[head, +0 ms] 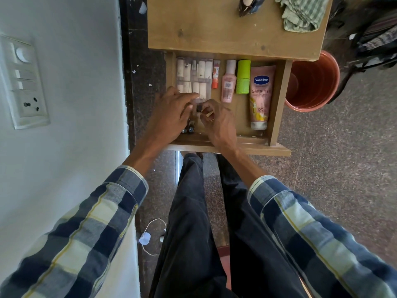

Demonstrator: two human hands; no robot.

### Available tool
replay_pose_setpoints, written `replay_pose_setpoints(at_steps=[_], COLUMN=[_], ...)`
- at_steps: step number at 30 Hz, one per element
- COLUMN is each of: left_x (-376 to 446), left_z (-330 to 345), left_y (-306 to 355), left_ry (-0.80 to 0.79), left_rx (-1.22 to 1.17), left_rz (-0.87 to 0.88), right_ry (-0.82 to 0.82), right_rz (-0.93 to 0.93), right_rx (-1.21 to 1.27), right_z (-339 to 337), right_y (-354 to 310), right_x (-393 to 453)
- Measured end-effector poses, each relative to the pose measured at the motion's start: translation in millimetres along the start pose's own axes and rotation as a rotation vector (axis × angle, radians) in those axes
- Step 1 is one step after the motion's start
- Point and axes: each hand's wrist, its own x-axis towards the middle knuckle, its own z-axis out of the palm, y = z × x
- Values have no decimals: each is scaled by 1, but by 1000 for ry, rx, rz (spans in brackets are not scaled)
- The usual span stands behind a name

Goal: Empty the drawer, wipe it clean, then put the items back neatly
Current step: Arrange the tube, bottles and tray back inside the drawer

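Two hands work inside the open drawer under the desk. Left hand lies with straight fingers on the clear plastic case of white rolls at the drawer's left. Right hand pinches a small dark item just beside that case. Small dark bottles sit below the left hand. Along the right lie an orange tube, pink bottle, green container and Vaseline tube. A striped cloth rests on the desk.
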Motion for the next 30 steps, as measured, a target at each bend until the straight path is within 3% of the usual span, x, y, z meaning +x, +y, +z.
replay_pose_setpoints(at_steps=[15,24,27,30], left_x=[-2,1,0,1], left_z=[4,8,9,9], left_y=[-5,-5,-2,6], left_ry=[-97,-78,-57,-10], left_rx=[130,145,138,121], left_rz=[-4,0,-12,-11], right_ry=[-245,-308,-295,-162], right_rz=[227,137,151,191], right_rx=[-139,-388,-375,-284], right_z=[3,1,-5,-17], right_y=[7,4,1,-4], right_x=[-4,5,4,6])
